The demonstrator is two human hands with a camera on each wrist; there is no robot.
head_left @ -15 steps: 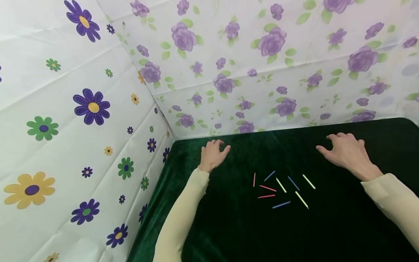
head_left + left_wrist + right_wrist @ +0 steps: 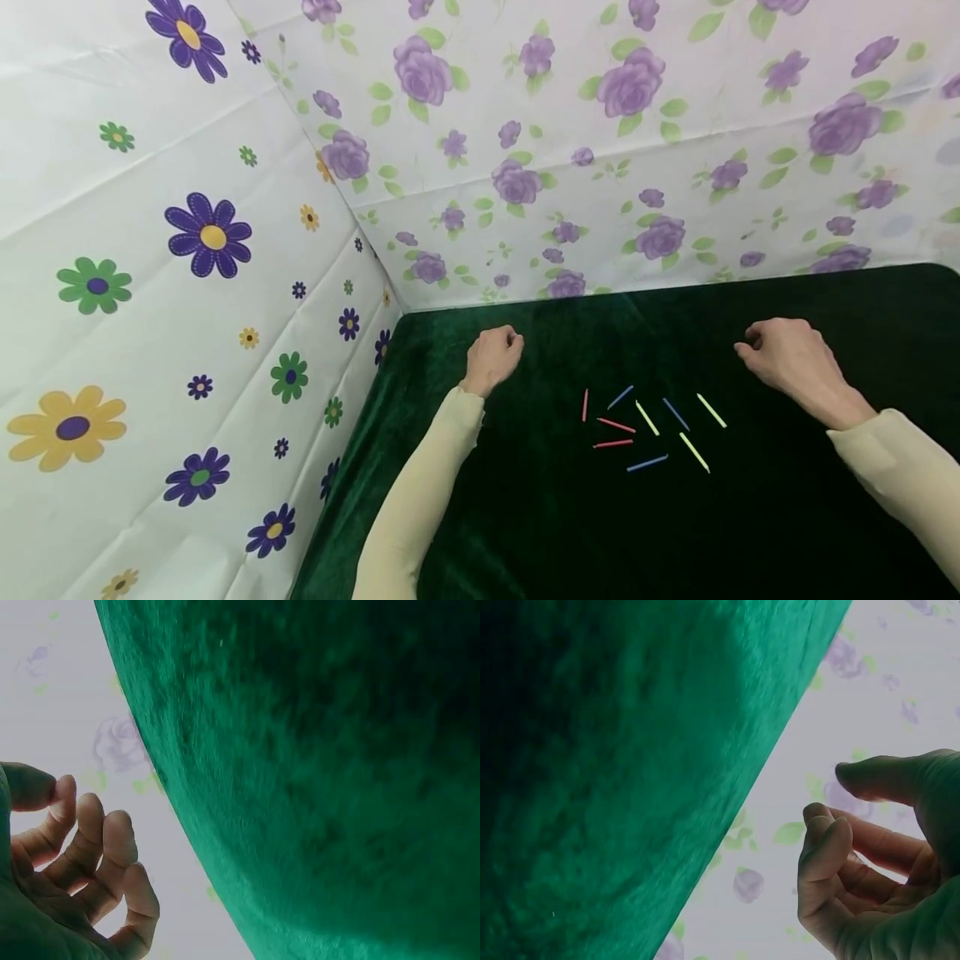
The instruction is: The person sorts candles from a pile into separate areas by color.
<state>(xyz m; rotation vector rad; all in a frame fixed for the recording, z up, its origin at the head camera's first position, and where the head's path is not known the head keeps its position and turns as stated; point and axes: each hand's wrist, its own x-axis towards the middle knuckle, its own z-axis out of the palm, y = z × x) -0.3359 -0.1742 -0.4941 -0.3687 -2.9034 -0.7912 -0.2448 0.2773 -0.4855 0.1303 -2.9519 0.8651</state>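
Note:
Several thin birthday candles lie scattered on a dark green velvety cloth (image 2: 525, 517) in the head view: three pink candles (image 2: 613, 444), three blue candles (image 2: 647, 463) and three yellow candles (image 2: 694, 452). My left hand (image 2: 492, 358) hovers over the cloth, left of and beyond the candles. Its fingers (image 2: 120, 840) are curled, the thumb tip meets the index fingertip, and nothing is held. On the right, my right hand (image 2: 798, 367) is also raised above the cloth, apart from the candles. Its fingers (image 2: 821, 862) curl inward around nothing, with the thumb a little apart.
A white sheet with purple roses (image 2: 517, 181) hangs behind the table's far edge. Along the left side hangs another white sheet with printed daisies (image 2: 212, 237). The cloth covers the whole visible tabletop.
Both hands have gone from spread fingers to curled ones, staying in about the same places. The candles lie as before; the head view has shifted slightly.

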